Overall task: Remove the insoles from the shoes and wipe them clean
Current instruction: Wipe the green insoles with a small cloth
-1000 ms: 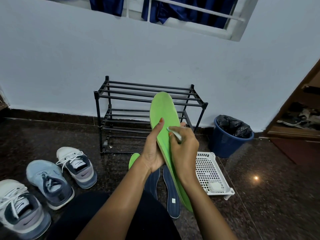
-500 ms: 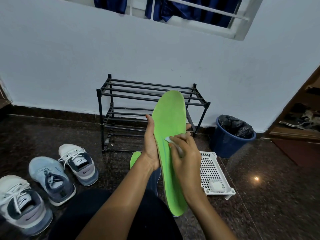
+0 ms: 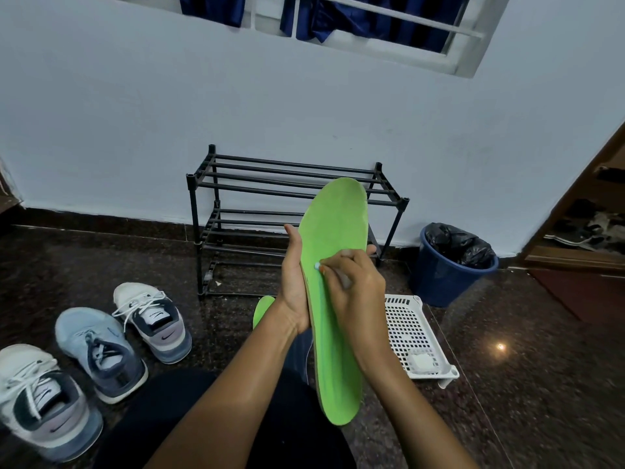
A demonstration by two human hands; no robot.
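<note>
Head view: green insole (image 3: 333,238) held upright, toe up, clear of floor; smooth bright-green face shown. Left edge gripped by left hand (image 3: 295,282), fingers wrapped behind. Small white wipe (image 3: 318,265) pinched in right hand (image 3: 355,292), pressed on mid-face. Sneakers (image 3: 98,350) lined well left of grip on dark speckled floor (image 3: 541,367). Black rack (image 3: 270,184) behind grip, against white wall (image 3: 135,130). Just right of grip: white basket (image 3: 402,319), white pad (image 3: 421,363) inside. Farther right: blue bin (image 3: 446,282), lined with black bag (image 3: 460,247).
</note>
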